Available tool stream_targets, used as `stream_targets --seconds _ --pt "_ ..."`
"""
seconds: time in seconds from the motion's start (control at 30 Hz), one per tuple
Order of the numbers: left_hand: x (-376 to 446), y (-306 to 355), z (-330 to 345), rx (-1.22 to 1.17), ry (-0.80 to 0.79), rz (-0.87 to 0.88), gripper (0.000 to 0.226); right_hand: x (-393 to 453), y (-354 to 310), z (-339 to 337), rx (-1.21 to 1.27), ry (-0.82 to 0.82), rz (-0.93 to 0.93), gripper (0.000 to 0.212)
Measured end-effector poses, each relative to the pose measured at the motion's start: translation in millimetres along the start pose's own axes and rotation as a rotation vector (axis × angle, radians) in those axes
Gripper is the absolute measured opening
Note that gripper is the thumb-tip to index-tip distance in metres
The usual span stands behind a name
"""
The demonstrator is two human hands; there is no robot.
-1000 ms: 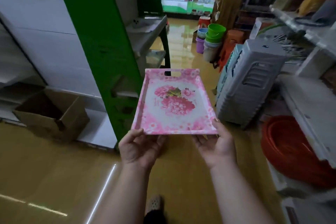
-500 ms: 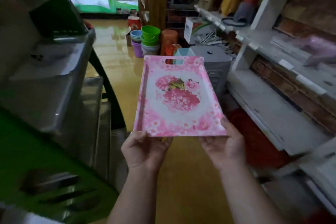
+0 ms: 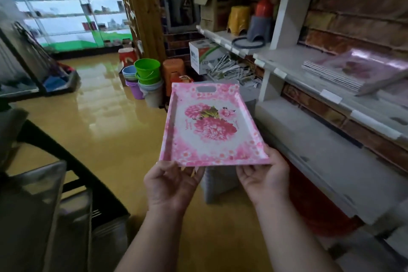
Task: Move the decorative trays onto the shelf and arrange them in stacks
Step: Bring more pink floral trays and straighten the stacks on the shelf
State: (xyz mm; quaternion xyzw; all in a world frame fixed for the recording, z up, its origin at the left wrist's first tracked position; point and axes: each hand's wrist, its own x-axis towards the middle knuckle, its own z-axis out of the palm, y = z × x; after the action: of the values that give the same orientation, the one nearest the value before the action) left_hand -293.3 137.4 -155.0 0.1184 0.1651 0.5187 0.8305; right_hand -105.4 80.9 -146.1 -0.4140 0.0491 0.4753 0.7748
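One pink floral tray (image 3: pixel 210 127) is held level over the aisle, left hand (image 3: pixel 171 183) and right hand (image 3: pixel 263 175) gripping its near edge. A stack of trays (image 3: pixel 353 72) already lies on the shelf (image 3: pixel 375 112) far right; this one is not yet placed.

two bare forearms, seemingly sleeveless, left hand (image 3: pixel 171 185), right hand (image 3: pixel 265 178)

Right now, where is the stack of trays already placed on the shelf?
In the head view, the stack of trays lies at the far right on the white shelf, above and right of the pink floral tray.
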Motion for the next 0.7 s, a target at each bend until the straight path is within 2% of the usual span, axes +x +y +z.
stream_targets --seconds 0.17,0.37,0.43,0.6,0.7 --pt "78.0 -2.9 26.9 0.023 0.009 0.004 0.052 77.6 -24.6 45.3 -0.017 -0.014 -0.024 0.035" --pt "171.4 15.1 23.5 0.046 0.031 0.042 0.058 142.3 -19.0 80.3 -0.04 -0.013 -0.008 0.038" --pt "209.7 15.1 23.0 0.085 0.003 0.028 0.066 165.9 -23.3 94.0 -0.047 0.001 -0.033 0.037" --pt "305.9 12.5 39.8 0.07 -0.105 -0.104 0.106 223.9 -53.4 127.7 -0.01 0.066 -0.177 0.036" --pt "364.5 13.3 63.9 0.084 -0.157 -0.129 0.106 251.8 -68.1 155.8 0.022 0.13 -0.249 0.038"
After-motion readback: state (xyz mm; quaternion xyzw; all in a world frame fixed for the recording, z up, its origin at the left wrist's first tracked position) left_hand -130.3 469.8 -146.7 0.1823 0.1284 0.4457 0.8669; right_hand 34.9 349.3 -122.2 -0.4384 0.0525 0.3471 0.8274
